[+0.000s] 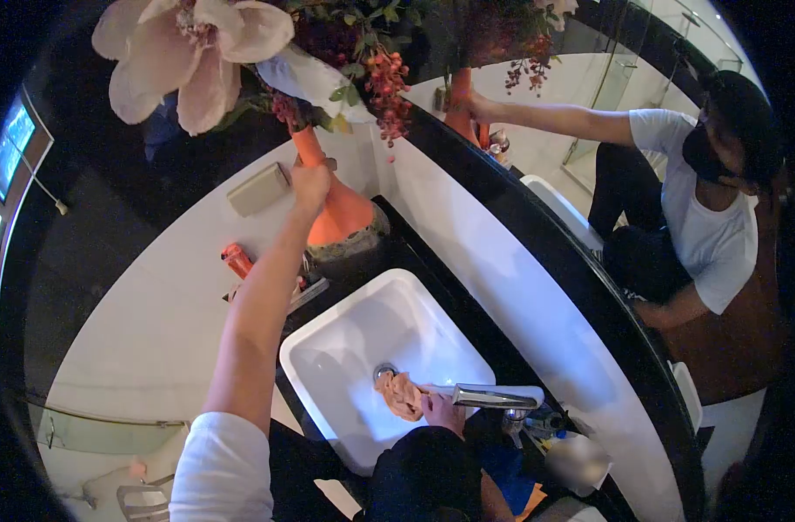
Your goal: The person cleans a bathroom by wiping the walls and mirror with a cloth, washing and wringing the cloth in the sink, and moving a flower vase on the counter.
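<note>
My left hand (310,184) is closed around the neck of an orange vase (341,213) with a grey, rough-looking base, standing at the back corner of the black counter. A big pale pink artificial-looking flower (193,61) and red berry sprigs (386,87) rise from it. Down in the white sink (306,370), my right hand (443,412) holds a crumpled peach-coloured cloth (401,396) near the drain (384,372). The chrome faucet (497,398) is just beside that hand. My dark-clad knee (428,474) hides the right wrist.
A mirror (537,244) on the right reflects me and the vase. Left of the vase are a soap-dispenser-like wall box (258,189) and a red bottle (237,259). Small items and a blurred round pale thing (577,461) sit beyond the faucet.
</note>
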`<state>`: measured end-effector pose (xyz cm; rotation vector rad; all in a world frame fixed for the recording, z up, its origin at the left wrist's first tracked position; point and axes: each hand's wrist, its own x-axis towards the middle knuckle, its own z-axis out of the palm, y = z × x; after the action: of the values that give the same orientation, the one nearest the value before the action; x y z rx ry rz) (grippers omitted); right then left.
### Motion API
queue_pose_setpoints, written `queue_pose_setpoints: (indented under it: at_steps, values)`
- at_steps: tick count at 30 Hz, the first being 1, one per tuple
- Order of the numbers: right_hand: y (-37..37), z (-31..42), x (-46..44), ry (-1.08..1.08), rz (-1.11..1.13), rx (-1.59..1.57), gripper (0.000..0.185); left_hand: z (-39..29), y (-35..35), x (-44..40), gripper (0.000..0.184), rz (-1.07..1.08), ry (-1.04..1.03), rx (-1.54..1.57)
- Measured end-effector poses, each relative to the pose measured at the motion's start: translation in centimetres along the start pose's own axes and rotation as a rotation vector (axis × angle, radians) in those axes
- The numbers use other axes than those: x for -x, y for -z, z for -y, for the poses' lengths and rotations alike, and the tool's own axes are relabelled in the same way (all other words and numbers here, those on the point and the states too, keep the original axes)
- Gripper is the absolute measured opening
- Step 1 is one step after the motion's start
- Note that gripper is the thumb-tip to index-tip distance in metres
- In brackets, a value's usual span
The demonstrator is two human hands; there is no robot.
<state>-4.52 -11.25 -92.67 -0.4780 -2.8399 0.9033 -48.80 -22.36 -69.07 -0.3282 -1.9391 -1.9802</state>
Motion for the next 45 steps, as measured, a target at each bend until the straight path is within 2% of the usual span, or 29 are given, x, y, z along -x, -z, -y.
queue_pose_setpoints:
  at_steps: [4,9,11,12,14,16,20,22,26,29,31,33,35,38,41,45]
  values:
    - [-0.3,-0.1,0.1,0.012,-0.060,0.028,0.031,1.4,0.8,-0.9,0.018,0.071,0.122,0.121]
    - [-0.5,0.0,0.5,-0.035,-0.043,0.132,0.032,-0.4,2.9,-0.8,0.028,0.364,0.221,0.009]
    - [-0.3,0.2,0.4,-0.079,-0.016,0.030,0.033,0.3,3.6,-2.0,0.029,0.502,0.197,0.006]
    - [-0.5,0.0,0.5,-0.093,-0.009,-0.005,0.034,-0.1,3.6,-1.8,0.029,0.502,0.195,0.006]
    - [-0.5,0.5,0.2,-0.133,0.018,0.098,0.033,-0.9,3.8,-2.0,0.027,0.559,0.350,0.104]
    - [0.3,0.9,-0.3,-0.073,-0.021,-0.038,0.030,-1.4,4.3,-2.3,0.027,0.562,0.343,0.107]
    - [-1.2,0.4,-0.1,0.012,-0.243,-0.241,0.027,-0.9,5.2,-3.3,0.027,0.629,0.338,0.150]
    - [0.0,0.8,-0.2,-0.054,-0.045,0.007,0.027,-0.9,5.0,-3.3,0.027,0.603,0.338,0.171]
    - [0.7,1.2,-0.5,-0.083,-0.038,-0.075,0.029,-0.3,4.4,-3.8,0.027,0.537,0.362,0.124]
    - [0.7,1.2,-0.4,-0.021,-0.065,-0.228,0.029,-0.4,4.5,-4.1,0.028,0.606,0.350,0.136]
    - [0.2,1.1,-0.1,0.005,-0.167,-0.008,0.028,-0.6,4.3,-4.1,0.028,0.583,0.371,0.152]
    - [-0.8,0.4,-0.3,-0.004,-0.121,-0.017,0.028,-0.6,4.3,-4.5,0.028,0.556,0.392,0.170]
    - [-1.2,-0.2,0.2,-0.017,-0.070,-0.021,0.027,-0.3,4.3,-4.9,0.030,0.683,0.385,0.102]
    - [0.7,1.7,-0.4,-0.088,-0.065,-0.113,0.028,-1.3,3.8,-4.6,0.031,0.750,0.348,0.083]
    - [-0.5,1.0,0.3,-0.140,0.031,0.133,0.028,-1.7,3.9,-4.8,0.031,0.859,0.327,0.139]
    - [-0.2,1.3,0.1,-0.152,-0.023,0.133,0.030,-2.1,4.7,-4.9,0.031,0.921,0.298,0.179]
